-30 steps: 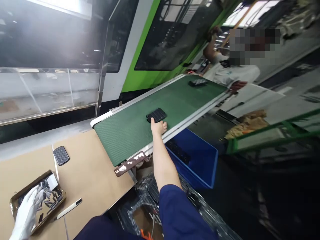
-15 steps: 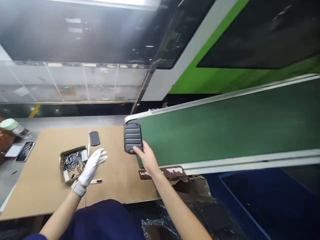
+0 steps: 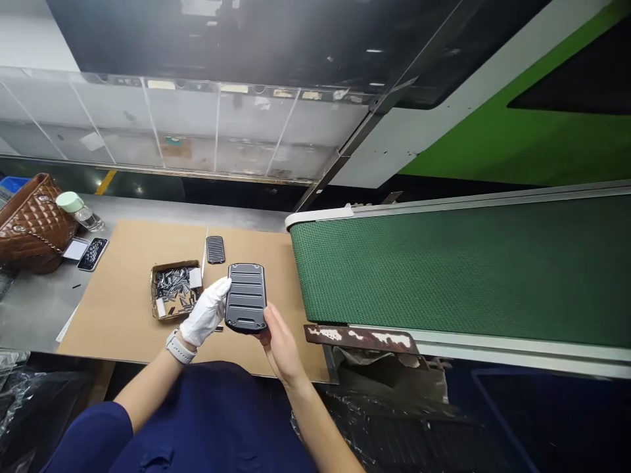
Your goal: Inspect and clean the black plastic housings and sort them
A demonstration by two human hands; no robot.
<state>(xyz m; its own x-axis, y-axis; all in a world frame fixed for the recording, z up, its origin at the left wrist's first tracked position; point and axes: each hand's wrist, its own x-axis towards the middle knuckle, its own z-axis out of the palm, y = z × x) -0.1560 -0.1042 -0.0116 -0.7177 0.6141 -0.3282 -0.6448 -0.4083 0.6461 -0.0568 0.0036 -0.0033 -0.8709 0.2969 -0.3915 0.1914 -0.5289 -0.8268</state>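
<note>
A black ribbed plastic cover (image 3: pixel 246 297) with rounded corners is held up in front of my body, over the cardboard-topped table. My left hand (image 3: pixel 206 312), in a white glove, grips its left edge. My bare right hand (image 3: pixel 280 341) holds its lower right corner, the thumb on the front face. Behind it a smaller black ribbed piece (image 3: pixel 215 249) lies on the cardboard (image 3: pixel 138 246). Left of my gloved hand is a shallow cardboard box (image 3: pixel 154 289) of small dark metal-looking parts. A small dark-ended item (image 3: pixel 219 328) is partly hidden behind my left hand.
A green conveyor belt (image 3: pixel 444 269) runs off to the right, with a rusty bracket (image 3: pixel 362 337) at its near corner. On the far left are a brown quilted bag (image 3: pixel 37 223), a bottle with a mint lid (image 3: pixel 81 209) and a phone (image 3: pixel 93 254).
The cover has come away from the belt's end to in front of me, in my right hand. My left hand has moved right and taken its left edge. The view has turned left.
</note>
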